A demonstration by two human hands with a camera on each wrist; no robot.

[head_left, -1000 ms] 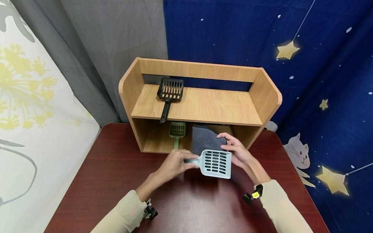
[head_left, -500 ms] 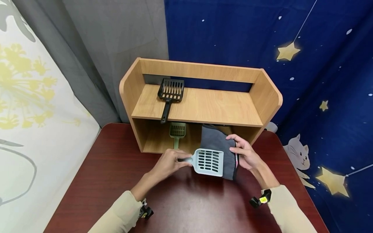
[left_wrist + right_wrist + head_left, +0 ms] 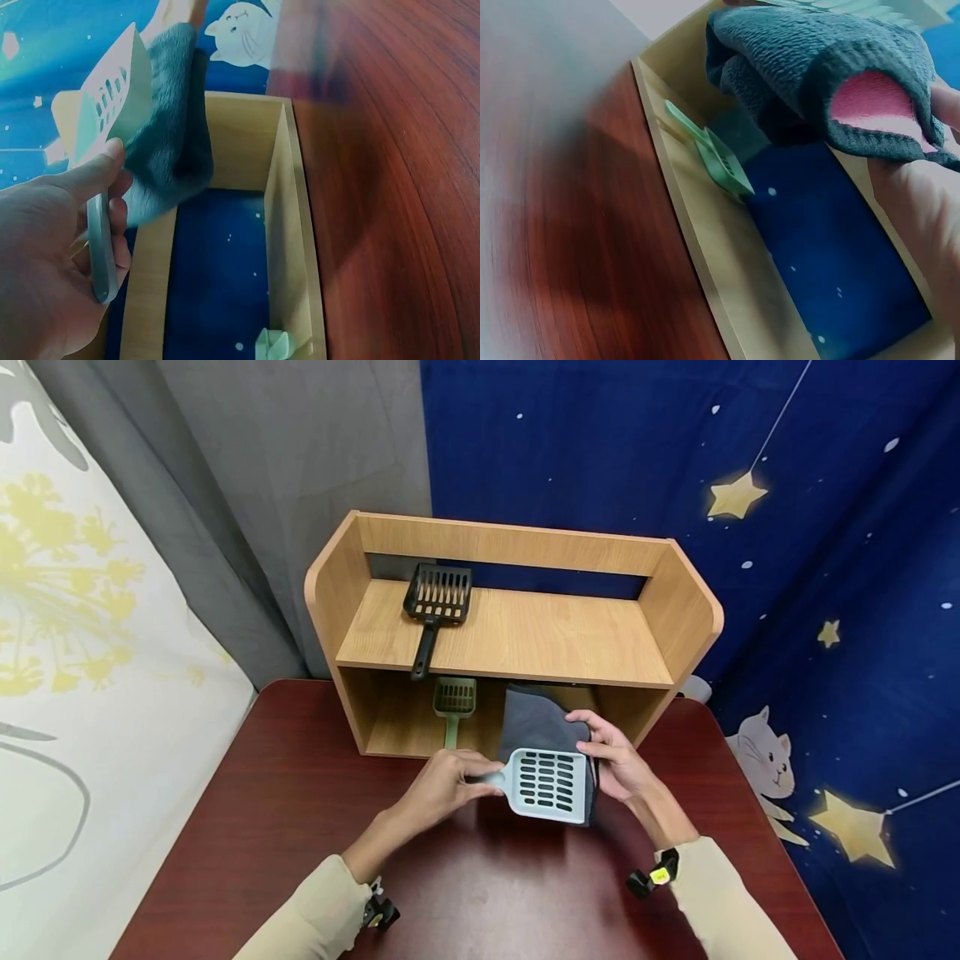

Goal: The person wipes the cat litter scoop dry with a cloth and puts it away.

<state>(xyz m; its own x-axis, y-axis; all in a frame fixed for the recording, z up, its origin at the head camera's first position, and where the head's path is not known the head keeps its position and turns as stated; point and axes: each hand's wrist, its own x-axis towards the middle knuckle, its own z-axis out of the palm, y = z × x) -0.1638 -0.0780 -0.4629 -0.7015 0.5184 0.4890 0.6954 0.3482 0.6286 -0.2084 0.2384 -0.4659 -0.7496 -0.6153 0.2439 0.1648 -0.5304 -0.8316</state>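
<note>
A pale blue slotted litter scoop (image 3: 548, 785) is held by its handle in my left hand (image 3: 444, 781), thumb on top in the left wrist view. My right hand (image 3: 613, 758) grips a dark grey cloth (image 3: 536, 724) behind the scoop's right side. In the right wrist view the folded cloth (image 3: 787, 60) shows a pink patch and lies against the scoop's underside. Scoop and cloth are up in front of the shelf's lower opening. Part of the cloth is hidden by the scoop in the head view.
A two-level wooden shelf (image 3: 570, 631) stands at the back of the dark red table (image 3: 285, 827). On its upper board lies a black litter scoop (image 3: 438, 597), handle over the front edge. A green litter scoop (image 3: 454, 700) lies in the lower compartment. Curtains hang behind.
The right hand and cloth moved right, then back left along the pale blue scoop. The left hand shifted left with the scoop, then slightly right again. Both grips are kept.
</note>
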